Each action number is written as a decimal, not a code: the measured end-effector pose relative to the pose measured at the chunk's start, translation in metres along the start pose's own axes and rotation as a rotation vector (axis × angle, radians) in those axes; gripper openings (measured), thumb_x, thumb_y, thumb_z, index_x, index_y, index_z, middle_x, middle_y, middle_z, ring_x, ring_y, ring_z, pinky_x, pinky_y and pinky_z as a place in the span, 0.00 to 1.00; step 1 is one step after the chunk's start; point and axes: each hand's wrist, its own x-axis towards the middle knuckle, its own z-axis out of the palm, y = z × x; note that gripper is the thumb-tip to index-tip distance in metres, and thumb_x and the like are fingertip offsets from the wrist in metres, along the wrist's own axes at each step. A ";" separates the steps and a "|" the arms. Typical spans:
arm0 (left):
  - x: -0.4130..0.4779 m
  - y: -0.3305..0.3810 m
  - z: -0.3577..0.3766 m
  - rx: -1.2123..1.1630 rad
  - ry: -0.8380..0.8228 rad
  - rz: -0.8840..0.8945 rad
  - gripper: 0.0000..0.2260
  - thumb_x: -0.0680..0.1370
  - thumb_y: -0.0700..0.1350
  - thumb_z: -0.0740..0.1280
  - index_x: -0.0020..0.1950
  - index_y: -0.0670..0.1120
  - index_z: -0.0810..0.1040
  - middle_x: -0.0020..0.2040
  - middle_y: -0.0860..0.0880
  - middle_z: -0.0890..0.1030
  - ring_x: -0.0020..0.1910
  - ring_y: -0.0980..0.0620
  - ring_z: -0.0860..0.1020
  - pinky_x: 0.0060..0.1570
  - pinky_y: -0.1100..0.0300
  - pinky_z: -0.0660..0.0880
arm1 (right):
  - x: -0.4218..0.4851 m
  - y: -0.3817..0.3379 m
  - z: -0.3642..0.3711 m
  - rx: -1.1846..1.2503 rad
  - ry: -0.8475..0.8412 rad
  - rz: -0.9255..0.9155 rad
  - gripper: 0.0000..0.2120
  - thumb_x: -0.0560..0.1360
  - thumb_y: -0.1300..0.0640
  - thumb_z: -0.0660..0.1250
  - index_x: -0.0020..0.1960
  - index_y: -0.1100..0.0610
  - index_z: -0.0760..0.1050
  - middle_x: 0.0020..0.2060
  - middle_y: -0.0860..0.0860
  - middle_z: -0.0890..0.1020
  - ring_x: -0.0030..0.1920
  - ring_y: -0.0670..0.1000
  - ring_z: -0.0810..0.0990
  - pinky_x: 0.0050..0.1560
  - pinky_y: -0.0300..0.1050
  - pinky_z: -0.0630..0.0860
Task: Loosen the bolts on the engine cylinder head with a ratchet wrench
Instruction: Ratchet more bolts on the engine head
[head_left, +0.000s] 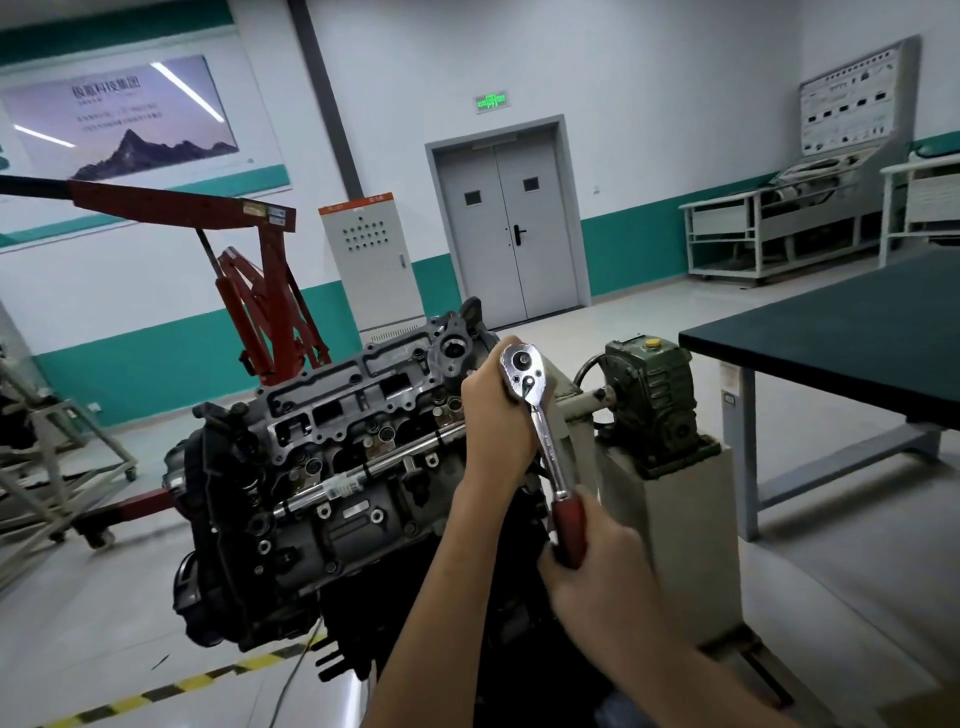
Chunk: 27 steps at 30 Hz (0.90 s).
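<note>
Floor (649, 332): pale grey, glossy. A yellow-and-black stripe (171, 688) is painted across the near left, with a thin cable (291, 675) lying over it.

Standing on the floor:
- red hoist (270, 291) on castors, at left
- grey cabinet (371, 260) against the far wall
- white rack (753, 234) at far right
- desk (857, 332) with dark green top and grey legs
- grey pedestal (670, 519) just beside the desk

A green gearbox (649, 395) sits on top of the pedestal. Its shaft points toward the engine (322, 467), which is held clear of the floor.
</note>
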 end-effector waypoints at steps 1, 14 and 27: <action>0.001 0.000 -0.001 -0.012 -0.019 -0.008 0.13 0.72 0.31 0.67 0.34 0.43 0.68 0.29 0.54 0.67 0.29 0.59 0.63 0.30 0.67 0.62 | -0.003 -0.004 0.009 0.049 0.016 0.008 0.16 0.66 0.66 0.68 0.38 0.48 0.66 0.25 0.45 0.71 0.26 0.39 0.74 0.24 0.25 0.63; 0.011 0.007 -0.010 0.078 -0.190 -0.071 0.11 0.72 0.31 0.68 0.32 0.34 0.68 0.29 0.43 0.68 0.30 0.54 0.62 0.31 0.58 0.60 | 0.122 0.016 -0.131 -0.757 -0.247 -0.509 0.16 0.63 0.68 0.72 0.49 0.59 0.74 0.32 0.50 0.78 0.30 0.50 0.74 0.32 0.36 0.69; -0.003 0.001 -0.001 0.010 -0.008 0.046 0.10 0.71 0.31 0.66 0.35 0.38 0.66 0.28 0.52 0.67 0.29 0.59 0.62 0.30 0.63 0.62 | 0.000 0.004 0.000 0.016 0.002 -0.034 0.16 0.65 0.68 0.68 0.35 0.50 0.65 0.22 0.47 0.71 0.26 0.40 0.73 0.23 0.24 0.62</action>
